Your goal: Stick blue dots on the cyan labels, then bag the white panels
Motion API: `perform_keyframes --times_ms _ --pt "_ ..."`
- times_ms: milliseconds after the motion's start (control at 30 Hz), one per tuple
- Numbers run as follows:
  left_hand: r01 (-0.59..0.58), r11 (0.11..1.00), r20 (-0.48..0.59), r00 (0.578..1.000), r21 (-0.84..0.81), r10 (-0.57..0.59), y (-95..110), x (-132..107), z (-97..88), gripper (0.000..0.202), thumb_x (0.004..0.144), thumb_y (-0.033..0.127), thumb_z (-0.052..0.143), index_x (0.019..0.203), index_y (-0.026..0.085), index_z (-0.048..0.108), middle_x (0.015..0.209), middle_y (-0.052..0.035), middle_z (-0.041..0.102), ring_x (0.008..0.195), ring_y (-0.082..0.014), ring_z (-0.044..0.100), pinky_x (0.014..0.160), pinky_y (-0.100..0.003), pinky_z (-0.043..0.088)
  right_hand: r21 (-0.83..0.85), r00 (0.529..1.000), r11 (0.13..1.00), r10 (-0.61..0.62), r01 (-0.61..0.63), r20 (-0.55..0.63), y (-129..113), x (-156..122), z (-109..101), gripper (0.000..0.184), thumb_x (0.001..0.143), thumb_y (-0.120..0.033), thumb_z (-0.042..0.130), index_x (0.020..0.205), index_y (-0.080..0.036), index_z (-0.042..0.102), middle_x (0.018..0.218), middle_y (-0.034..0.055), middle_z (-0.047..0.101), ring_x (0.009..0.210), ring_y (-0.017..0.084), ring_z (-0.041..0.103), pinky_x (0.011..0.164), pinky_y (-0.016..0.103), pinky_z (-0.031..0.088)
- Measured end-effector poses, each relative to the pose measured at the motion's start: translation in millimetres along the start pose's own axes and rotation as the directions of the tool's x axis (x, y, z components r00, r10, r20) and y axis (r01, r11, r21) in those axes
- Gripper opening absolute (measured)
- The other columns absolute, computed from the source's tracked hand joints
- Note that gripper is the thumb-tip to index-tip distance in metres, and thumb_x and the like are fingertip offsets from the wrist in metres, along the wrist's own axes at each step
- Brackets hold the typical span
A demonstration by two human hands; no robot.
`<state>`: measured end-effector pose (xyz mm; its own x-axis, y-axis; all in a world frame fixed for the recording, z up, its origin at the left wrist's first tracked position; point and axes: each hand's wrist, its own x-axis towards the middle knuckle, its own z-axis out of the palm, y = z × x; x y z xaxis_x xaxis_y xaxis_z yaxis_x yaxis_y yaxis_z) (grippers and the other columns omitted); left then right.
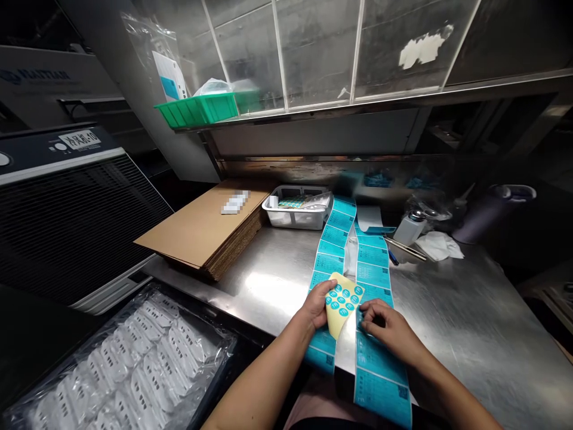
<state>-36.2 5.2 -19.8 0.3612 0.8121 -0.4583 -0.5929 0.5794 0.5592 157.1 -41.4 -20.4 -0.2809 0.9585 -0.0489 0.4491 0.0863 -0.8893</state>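
Working down my head-camera feed from the left, I have a dark grilled machine (71, 221) at the far edge, and below it a clear bag of white moulded parts (134, 364) in a black tray. Next along, a stack of flat cardboard sheets (201, 230) sits on the steel table (277, 286), with a white plastic tub (295, 209) behind it, holding blue sheets.

Then come the working pair. The left hand (319, 304) is closed on the edge of a cream backing sheet of round blue stickers (344, 301), thumb on top, and the sheet tilts up off the table. Two long strips of blue labels (373, 275) run almost straight front to back, from near the tub down past the table edge towards me. Their long axis points straight out from my chest, and they lie side by side with a narrow gap between them. The sticker sheet overlaps the left strip and reaches towards the right one, so it sits between my hands but much closer to the left.

The right hand (380, 325) lies curled on the right strip, fingers at its inner edge. I can't tell whether it is gripping or only pressing. Further right are a pump bottle (409, 227), a crumpled white cloth (439, 246) and a dark flask (492, 215).
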Motion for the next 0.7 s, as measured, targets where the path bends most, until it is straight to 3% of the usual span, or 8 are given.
perform_keyframes --times_ms 233,367,467,567,700 --pt "-0.028 1.000 -0.006 1.000 0.008 0.028 -3.3 1.4 -2.6 0.022 0.076 0.026 0.066 0.088 0.009 0.064 0.082 -0.0115 0.073 0.070 -0.0202 0.068 0.073 -0.032 0.051 -0.111 0.999 0.994 -0.016 0.011 -0.041 -2.2 -0.8 7.6 0.010 0.076 -0.020 0.053 0.066 -0.021 0.054 0.101 0.0050 0.057 0.107 0.021 0.053 0.089 0.033 0.040" --pt "-0.034 0.999 0.018 0.999 0.031 0.034 -3.5 2.1 -3.4 0.022 0.074 0.026 0.068 0.088 0.009 0.064 0.084 -0.0117 0.073 0.072 -0.0207 0.068 0.076 -0.033 0.051 -0.173 0.998 0.985 -0.031 0.020 -0.060 -2.7 -0.2 11.5 0.008 0.076 -0.019 0.051 0.069 -0.021 0.050 0.093 0.0038 0.054 0.092 0.020 0.054 0.082 0.033 0.042" --pt "-0.040 0.997 0.035 0.999 0.064 0.038 -1.7 0.7 -2.3 0.023 0.071 0.026 0.071 0.086 0.010 0.063 0.083 -0.0106 0.073 0.072 -0.0195 0.068 0.076 -0.031 0.051 -0.192 0.994 0.981 -0.019 -0.002 -0.106 -3.0 0.6 14.0 0.006 0.075 -0.020 0.053 0.081 -0.022 0.052 0.094 0.0033 0.053 0.085 0.019 0.055 0.077 0.033 0.043" --pt "-0.036 0.993 0.061 0.998 0.108 0.029 0.7 -5.2 -0.2 0.026 0.069 0.029 0.075 0.085 0.011 0.063 0.082 -0.0096 0.072 0.072 -0.0188 0.067 0.075 -0.031 0.050 -0.189 0.989 0.982 -0.015 -0.013 -0.145 -4.9 2.5 14.5 0.012 0.077 -0.021 0.050 0.088 -0.021 0.055 0.095 0.0035 0.054 0.083 0.019 0.055 0.077 0.033 0.043" --pt "0.007 0.980 0.111 0.993 0.200 -0.030 0.2 -21.1 0.8 0.030 0.064 0.033 0.079 0.079 0.012 0.064 0.075 -0.0066 0.070 0.065 -0.0160 0.065 0.070 -0.029 0.049 -0.150 0.989 0.989 -0.031 0.009 -0.143 -7.2 4.5 12.4 0.010 0.078 -0.023 0.051 0.082 -0.022 0.060 0.091 0.0029 0.057 0.082 0.020 0.056 0.075 0.032 0.042"
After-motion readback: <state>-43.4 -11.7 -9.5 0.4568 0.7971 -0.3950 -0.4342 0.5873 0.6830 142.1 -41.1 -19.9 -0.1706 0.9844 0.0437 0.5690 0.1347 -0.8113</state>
